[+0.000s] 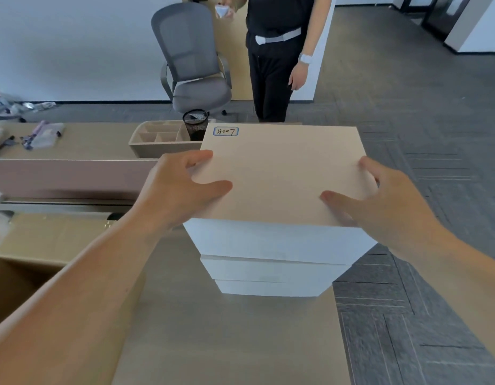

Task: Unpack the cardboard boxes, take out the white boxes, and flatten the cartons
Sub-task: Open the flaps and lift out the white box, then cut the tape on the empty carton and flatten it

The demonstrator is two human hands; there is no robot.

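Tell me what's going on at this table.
A person grips the top box with both hands, the left hand on its left edge and the right hand on its right edge, thumbs lying on its tan, hand-labelled top. It sits on, or just above, a stack of white boxes on the table. An open cardboard carton stands at the left, not yet flattened. A second person stands beyond the table by an office chair.

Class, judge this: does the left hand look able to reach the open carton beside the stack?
Probably yes: the carton lies just under that forearm, nothing between, but the left hand must first let go of the top box.
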